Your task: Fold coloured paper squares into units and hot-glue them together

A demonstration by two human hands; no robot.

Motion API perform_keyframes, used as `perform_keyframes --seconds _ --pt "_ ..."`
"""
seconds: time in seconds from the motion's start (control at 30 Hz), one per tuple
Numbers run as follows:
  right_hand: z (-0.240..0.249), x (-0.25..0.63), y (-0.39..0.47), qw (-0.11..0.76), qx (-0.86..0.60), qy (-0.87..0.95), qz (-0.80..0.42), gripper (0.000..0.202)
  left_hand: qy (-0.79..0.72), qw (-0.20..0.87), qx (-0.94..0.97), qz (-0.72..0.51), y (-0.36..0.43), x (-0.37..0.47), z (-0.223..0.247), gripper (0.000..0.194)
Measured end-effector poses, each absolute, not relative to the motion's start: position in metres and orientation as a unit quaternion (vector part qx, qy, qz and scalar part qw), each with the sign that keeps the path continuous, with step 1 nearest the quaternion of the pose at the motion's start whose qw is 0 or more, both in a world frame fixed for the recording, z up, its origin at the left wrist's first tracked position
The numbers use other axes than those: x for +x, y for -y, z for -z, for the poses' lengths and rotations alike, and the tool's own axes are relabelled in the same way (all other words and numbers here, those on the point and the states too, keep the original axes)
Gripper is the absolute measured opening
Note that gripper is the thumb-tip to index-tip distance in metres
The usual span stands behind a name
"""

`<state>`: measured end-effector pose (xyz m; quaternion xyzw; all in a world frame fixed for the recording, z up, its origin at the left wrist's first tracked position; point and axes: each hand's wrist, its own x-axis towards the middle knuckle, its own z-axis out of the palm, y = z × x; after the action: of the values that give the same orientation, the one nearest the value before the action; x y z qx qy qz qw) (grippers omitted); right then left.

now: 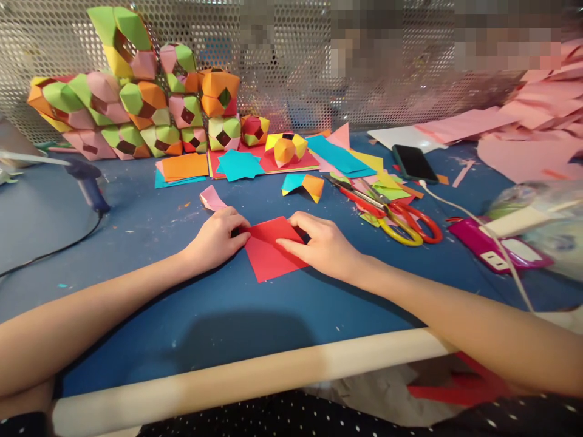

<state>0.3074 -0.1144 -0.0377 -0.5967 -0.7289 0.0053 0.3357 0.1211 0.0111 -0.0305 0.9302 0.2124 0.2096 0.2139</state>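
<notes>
A red paper square (273, 261) with a crease across it lies on the blue table in front of me. My left hand (223, 233) pinches its left corner between thumb and fingers. At the opposite side my right hand (321, 240) grips the right edge, the thumb on top of the paper. Just beyond my left hand lies a small folded pink paper piece (212, 198). Farther back, a folded blue and orange paper unit (303, 185) rests on the table.
Folded-paper balls (157, 139) are stacked against a perforated metal screen (291, 60). Paper sheets (184, 167) lie before them. On the right are scissors (412, 224), a phone (414, 162) with a cable, and a magenta power strip (501, 246). A glue gun (88, 182) stands left.
</notes>
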Motion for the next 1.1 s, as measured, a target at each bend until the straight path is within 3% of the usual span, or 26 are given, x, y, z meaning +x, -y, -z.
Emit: perform_keyframes --seconds 0.43,1.1 --pt "0.040 0.311 0.113 0.266 -0.413 0.865 0.101 0.020 -0.206 0.250 0.924 -0.205 -0.016 0.119 0.030 0.014" --pt "0.027 0.309 0.122 0.179 -0.346 0.903 0.178 0.015 -0.123 0.307 0.933 -0.142 -0.032 0.116 0.022 0.012"
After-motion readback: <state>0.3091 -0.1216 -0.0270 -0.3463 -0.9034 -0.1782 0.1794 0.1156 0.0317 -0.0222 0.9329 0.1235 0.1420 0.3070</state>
